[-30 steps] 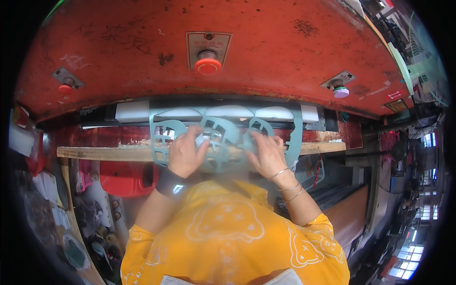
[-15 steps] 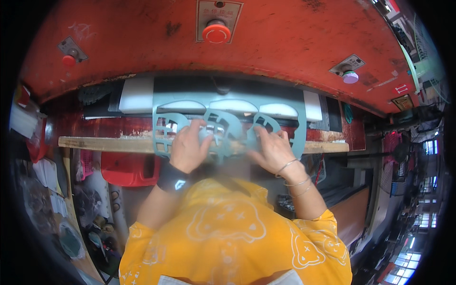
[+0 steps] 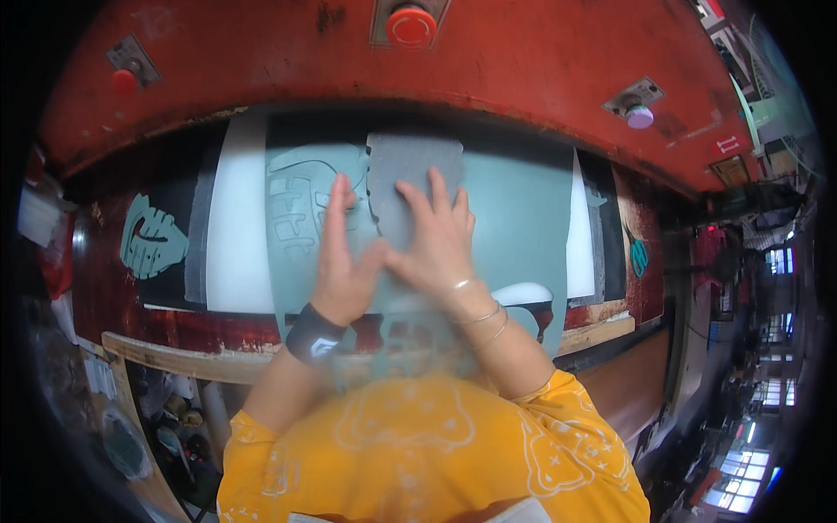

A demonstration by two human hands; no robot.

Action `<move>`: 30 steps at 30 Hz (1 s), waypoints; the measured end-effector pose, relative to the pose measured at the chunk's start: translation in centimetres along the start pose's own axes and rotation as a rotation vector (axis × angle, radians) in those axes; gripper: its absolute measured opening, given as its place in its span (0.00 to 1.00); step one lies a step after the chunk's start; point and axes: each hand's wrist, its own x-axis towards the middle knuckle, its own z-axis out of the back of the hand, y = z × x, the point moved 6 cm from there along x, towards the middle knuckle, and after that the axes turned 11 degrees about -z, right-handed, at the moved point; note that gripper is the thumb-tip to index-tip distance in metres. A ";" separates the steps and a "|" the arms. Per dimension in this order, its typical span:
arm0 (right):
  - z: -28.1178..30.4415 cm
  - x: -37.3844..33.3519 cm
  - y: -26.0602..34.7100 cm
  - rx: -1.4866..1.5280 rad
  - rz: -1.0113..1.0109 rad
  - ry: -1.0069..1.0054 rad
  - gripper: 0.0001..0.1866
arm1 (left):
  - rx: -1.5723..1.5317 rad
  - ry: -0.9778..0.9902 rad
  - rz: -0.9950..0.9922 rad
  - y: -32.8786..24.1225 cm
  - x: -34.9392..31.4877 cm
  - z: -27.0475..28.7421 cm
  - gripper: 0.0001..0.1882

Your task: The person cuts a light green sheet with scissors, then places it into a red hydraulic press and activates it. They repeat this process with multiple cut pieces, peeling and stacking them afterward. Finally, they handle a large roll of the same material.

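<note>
A grey-green sheet (image 3: 514,209) lies flat on the press bed, its near part hanging over the front edge toward me. Curved, slotted outlines show in it at the left, and cut-out gaps at the near side. On the sheet's middle rests a flat grey plate (image 3: 397,179) with notched edges. My right hand (image 3: 438,240) lies on that plate with its fingers spread. Beside the plate's left edge, my left hand (image 3: 342,261) stands edge-on, fingers stretched out and thumb toward the right hand. Whether the left hand touches the plate, I cannot tell.
The red machine body (image 3: 288,65) spans the far side, with a red push button (image 3: 411,28) at its middle. A white board (image 3: 240,218) shows under the sheet. At left lies a slotted grey-green piece (image 3: 153,240); at right, teal handles (image 3: 638,257). A wooden rail (image 3: 187,357) edges the front.
The sheet has come toward me, so its cut part now hangs over the front edge. My hands have left that part and moved farther in, to the grey plate, which now shows on the sheet.
</note>
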 end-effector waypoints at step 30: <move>7.3 0.3 -11.8 0.243 -0.186 -0.037 0.32 | 0.563 0.460 -0.229 -0.4 -0.4 -2.6 0.25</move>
